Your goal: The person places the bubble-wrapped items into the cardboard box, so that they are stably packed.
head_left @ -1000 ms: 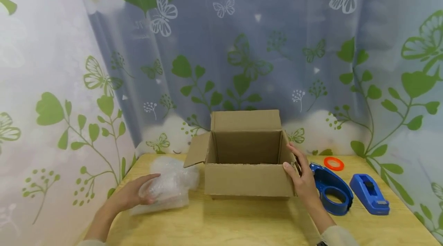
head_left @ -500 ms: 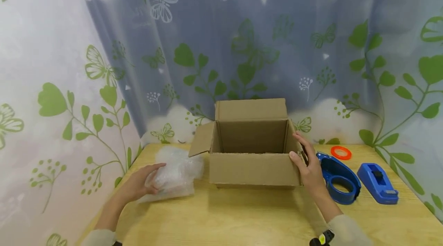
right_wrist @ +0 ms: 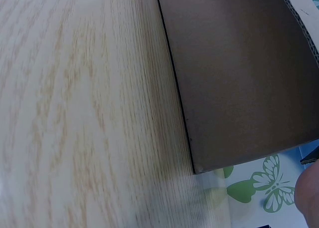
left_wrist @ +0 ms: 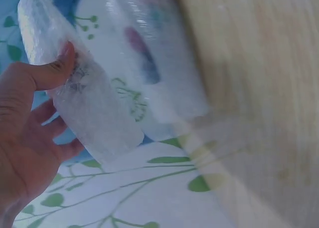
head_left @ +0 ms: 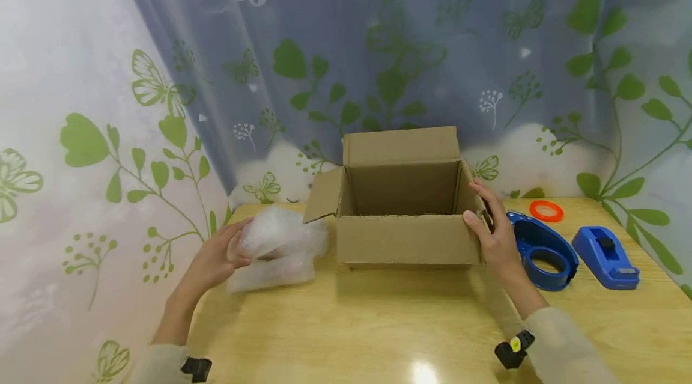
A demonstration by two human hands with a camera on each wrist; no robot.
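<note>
At the left of the head view my left hand (head_left: 216, 258) grips a bubble-wrapped package (head_left: 266, 231) with its thumb on one side and fingers on the other. The left wrist view shows this package (left_wrist: 97, 111) tilted, its contents blurred by the wrap. A second bubble-wrapped package (head_left: 283, 273) lies on the table beside it, with dark and reddish patches (left_wrist: 142, 53) showing through. My right hand (head_left: 500, 243) holds the right side of an open cardboard box (head_left: 408, 241), thumb at its front corner. In the right wrist view only the thumb (right_wrist: 310, 195) shows, near the box wall (right_wrist: 244, 83).
Right of the box stand a blue tape gun (head_left: 546, 258) and a blue tape dispenser (head_left: 605, 258). Behind them lies an orange ring-shaped roll (head_left: 546, 211). A patterned curtain (head_left: 400, 41) hangs along the back and left of the wooden table (head_left: 378, 324).
My left hand has raised one bubble-wrapped package off the other. The right hand stays at the box. The head view has tilted down, showing more of the table.
</note>
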